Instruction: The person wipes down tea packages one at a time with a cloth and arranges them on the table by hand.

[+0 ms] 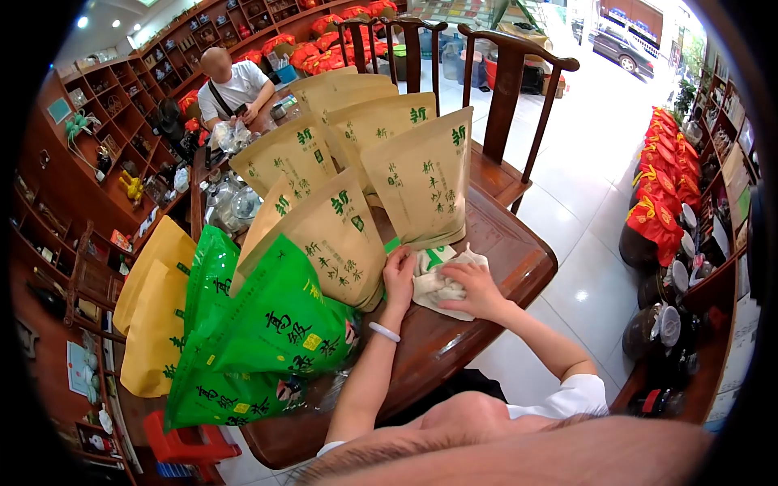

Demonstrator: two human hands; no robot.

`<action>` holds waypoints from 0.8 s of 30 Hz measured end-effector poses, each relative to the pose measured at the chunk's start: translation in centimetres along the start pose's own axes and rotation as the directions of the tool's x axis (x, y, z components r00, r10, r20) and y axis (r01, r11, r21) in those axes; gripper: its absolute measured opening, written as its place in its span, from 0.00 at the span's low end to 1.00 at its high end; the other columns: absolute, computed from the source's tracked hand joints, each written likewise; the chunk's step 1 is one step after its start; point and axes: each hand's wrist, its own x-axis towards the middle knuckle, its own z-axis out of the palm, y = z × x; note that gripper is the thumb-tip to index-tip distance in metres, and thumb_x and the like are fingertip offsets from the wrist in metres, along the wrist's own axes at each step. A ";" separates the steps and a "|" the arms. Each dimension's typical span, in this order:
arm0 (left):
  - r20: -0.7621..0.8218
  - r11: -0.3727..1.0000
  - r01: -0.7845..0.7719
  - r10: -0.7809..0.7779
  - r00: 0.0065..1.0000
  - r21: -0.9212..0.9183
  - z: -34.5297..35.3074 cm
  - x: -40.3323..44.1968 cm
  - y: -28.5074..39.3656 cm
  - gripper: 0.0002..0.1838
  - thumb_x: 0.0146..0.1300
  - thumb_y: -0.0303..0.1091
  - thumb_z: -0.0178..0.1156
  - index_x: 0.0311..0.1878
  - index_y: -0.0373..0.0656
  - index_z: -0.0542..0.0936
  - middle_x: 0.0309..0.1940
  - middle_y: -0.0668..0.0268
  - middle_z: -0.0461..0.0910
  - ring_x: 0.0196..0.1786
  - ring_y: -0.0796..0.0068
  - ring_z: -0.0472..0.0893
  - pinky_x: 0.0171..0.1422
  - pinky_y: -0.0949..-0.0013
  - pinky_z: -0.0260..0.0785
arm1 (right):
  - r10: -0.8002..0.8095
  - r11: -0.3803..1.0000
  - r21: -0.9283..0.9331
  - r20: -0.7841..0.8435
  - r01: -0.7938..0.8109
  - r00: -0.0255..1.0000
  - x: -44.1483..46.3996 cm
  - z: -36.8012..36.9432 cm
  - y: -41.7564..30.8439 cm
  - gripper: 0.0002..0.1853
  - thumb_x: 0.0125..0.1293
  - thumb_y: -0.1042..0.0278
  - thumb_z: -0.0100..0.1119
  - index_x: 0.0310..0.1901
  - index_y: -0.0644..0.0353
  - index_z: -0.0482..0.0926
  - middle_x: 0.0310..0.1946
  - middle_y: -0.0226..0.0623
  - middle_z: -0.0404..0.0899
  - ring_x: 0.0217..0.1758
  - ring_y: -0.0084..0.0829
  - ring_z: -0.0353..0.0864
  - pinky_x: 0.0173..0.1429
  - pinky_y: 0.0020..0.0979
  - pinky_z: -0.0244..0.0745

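Note:
A crumpled whitish cloth (448, 283) with a green patch lies on the dark wooden table (421, 344). My right hand (472, 287) rests on its right part, fingers spread. At the cloth's left edge is my left hand (399, 277), its fingers bent close together near the base of a brown paper bag; what they hold, if anything, is too small to make out. Brown paper bags with green print (421, 182) stand just behind and left of my hands. Shiny green bags (279, 324) lean at the left, beside yellow-brown bags (158, 312).
Dark wooden chairs (506, 97) stand behind the table. A person in a white shirt (243, 87) sits at its far end, near glassware (235, 202). A red stool (190, 441) is at lower left. Jars with red covers (655, 223) line the right side.

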 end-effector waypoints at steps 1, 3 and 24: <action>0.007 1.000 -0.003 0.003 1.000 0.000 0.0 0.1 -0.5 0.16 0.58 0.32 0.58 0.46 0.30 0.75 0.47 0.62 0.73 0.42 0.77 0.74 0.48 0.74 0.66 | 0.024 0.996 -0.089 0.013 -0.022 1.000 0.6 -0.7 0.2 0.30 0.41 0.60 0.71 0.49 0.56 0.74 0.51 0.38 0.72 0.52 0.39 0.69 0.51 0.36 0.65; 0.018 0.999 -0.023 0.022 1.000 0.050 0.0 0.2 -0.6 0.17 0.58 0.32 0.58 0.47 0.30 0.74 0.46 0.63 0.73 0.41 0.77 0.74 0.46 0.74 0.67 | 0.077 0.997 -0.014 -0.077 -0.079 0.994 1.4 -0.6 3.6 0.31 0.40 0.61 0.71 0.50 0.57 0.73 0.52 0.39 0.70 0.53 0.39 0.68 0.52 0.37 0.65; 0.219 0.821 -0.241 0.145 0.965 0.518 0.9 -1.1 1.8 0.39 0.56 0.46 0.59 0.64 0.33 0.58 0.67 0.41 0.44 0.70 0.51 0.48 0.70 0.62 0.45 | 0.313 0.764 0.639 -0.241 -0.093 0.919 10.4 3.4 10.7 0.52 0.35 0.78 0.73 0.63 0.62 0.50 0.53 0.42 0.65 0.55 0.33 0.68 0.56 0.31 0.69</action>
